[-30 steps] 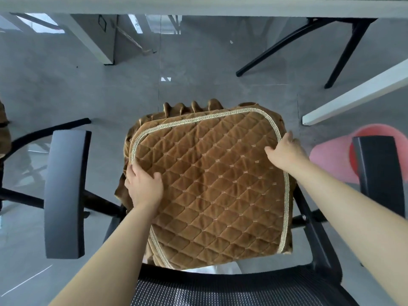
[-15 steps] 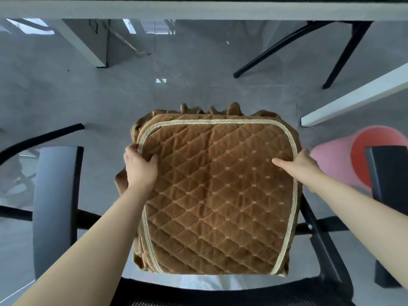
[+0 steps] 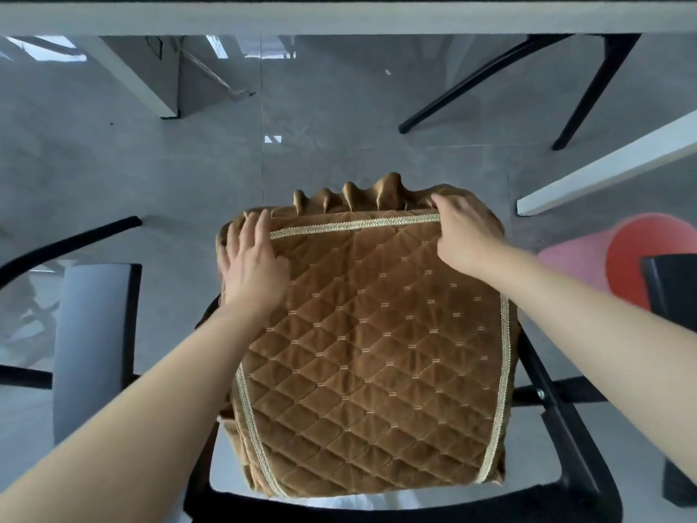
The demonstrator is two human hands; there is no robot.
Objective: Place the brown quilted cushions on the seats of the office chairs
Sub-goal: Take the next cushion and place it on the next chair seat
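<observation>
A brown quilted cushion point(image 3: 381, 356) with gold braid trim and a ruffled skirt covers the seat of a black office chair point(image 3: 547, 420) seen from above. My left hand point(image 3: 252, 266) lies flat with spread fingers on the cushion's far left corner. My right hand point(image 3: 460, 232) pinches the far right corner at the braid edge, fingers curled over the front rim. The seat itself is hidden under the cushion.
The chair's grey left armrest point(image 3: 94, 349) and black right armrest point(image 3: 671, 292) flank the cushion. A desk edge point(image 3: 339, 17) runs along the top. Black chair legs point(image 3: 490, 77), a white beam point(image 3: 611, 164) and a pink-red cylinder point(image 3: 603, 258) lie on the grey floor.
Both hands slid from the cushion's sides to its far corners. The cushion shifted square onto the seat, and its front ruffle now bunches up.
</observation>
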